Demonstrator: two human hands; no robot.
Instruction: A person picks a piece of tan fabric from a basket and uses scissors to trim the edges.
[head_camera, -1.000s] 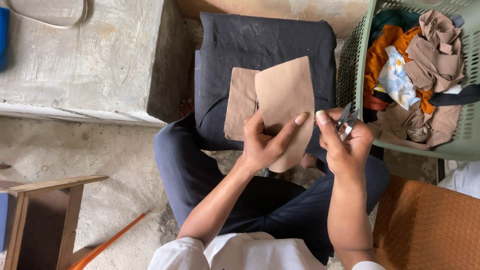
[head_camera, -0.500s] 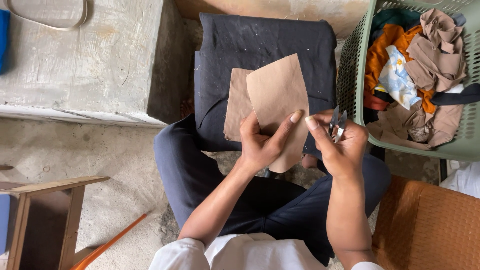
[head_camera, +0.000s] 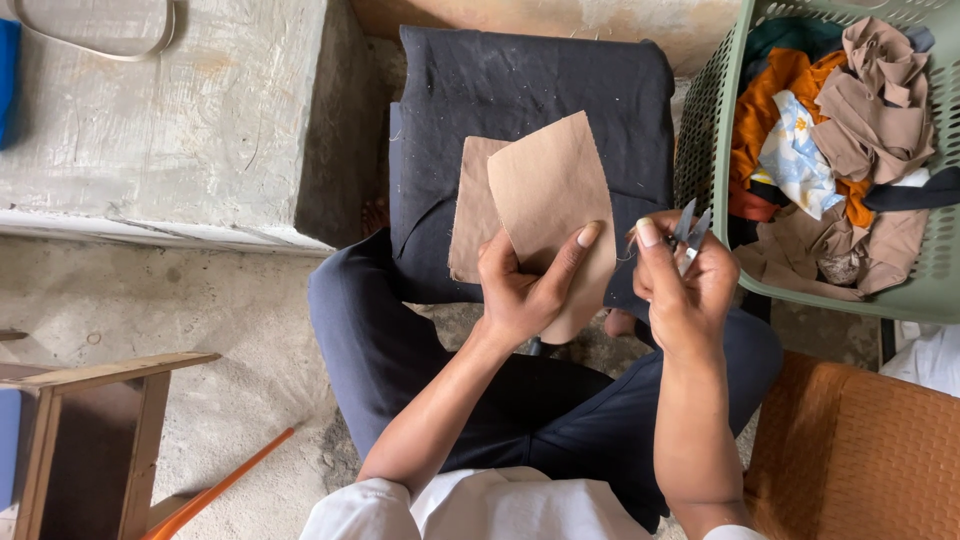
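Far to the left of the hands, a wooden stool (head_camera: 95, 430) stands on the concrete floor (head_camera: 190, 300), and an orange stick (head_camera: 220, 490) lies slanted just beside it. Up and to the left of the hands sits a concrete block (head_camera: 170, 110) with a cord loop (head_camera: 100, 35) on top.

The left hand (head_camera: 520, 290) is closed on a tan cloth piece (head_camera: 550, 195), thumb in front and fingers curled behind its lower edge, index finger stretched across the face. A second tan piece (head_camera: 470, 205) lies just behind it, peeking out on the left. Both are held up in front of a black cushion (head_camera: 530, 90), which sits directly beyond the hands, past the person's dark trousers (head_camera: 370, 330).

Just to the right, near the cloth's right edge, the right hand (head_camera: 685, 285) grips small metal snips (head_camera: 690, 225). The blades point up and stand slightly apart, above the fingers. The thumb is raised beside them, close to the left index fingertip.

Right of the right hand stands a green basket (head_camera: 715, 120), filled with cloth scraps (head_camera: 850, 130) in tan, orange, white and dark colours. Below it, to the lower right of the right forearm, lies a brown woven mat (head_camera: 860, 450).
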